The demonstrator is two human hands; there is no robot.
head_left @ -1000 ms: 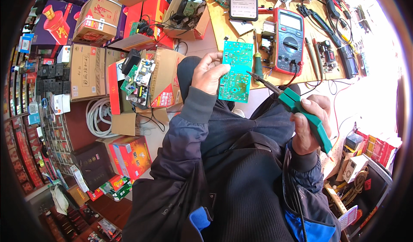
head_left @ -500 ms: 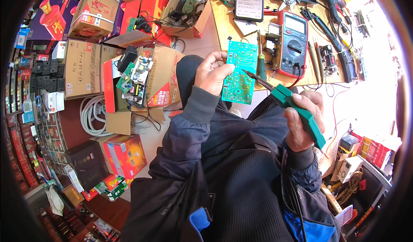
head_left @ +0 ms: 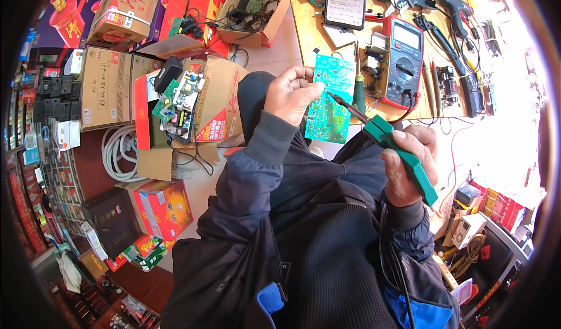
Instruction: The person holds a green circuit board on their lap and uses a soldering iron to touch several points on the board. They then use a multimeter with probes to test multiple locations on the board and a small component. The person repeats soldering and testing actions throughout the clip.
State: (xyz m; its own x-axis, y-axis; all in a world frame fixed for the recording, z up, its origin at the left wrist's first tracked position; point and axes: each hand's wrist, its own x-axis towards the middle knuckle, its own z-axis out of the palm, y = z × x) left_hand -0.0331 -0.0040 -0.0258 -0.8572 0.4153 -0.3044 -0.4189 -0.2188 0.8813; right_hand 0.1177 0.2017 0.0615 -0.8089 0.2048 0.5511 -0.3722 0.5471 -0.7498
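My left hand [head_left: 290,97] pinches the left edge of a green printed circuit board [head_left: 334,115] between thumb and fingers, holding it above my lap with a face full of solder points up. My right hand [head_left: 411,162] is wrapped round a green-handled tool [head_left: 383,129] with a tapering dark metal tip. The tip points up and left at the middle of the board, close to my left thumb. I cannot tell whether it touches the surface. Just beyond the board's right edge, a green-handled screwdriver [head_left: 359,89] lies at the bench edge.
On the wooden bench [head_left: 304,22] are a phone [head_left: 345,3], a red and grey multimeter [head_left: 403,60], a black glue gun [head_left: 453,7] and several cables. To my left stand cardboard boxes [head_left: 105,89], one holding circuit boards [head_left: 186,104], beside a coil of white cable [head_left: 118,153].
The whole view has shifted slightly. The tool's tip has come a little closer to my left thumb over the board. Both hands keep the same grip.
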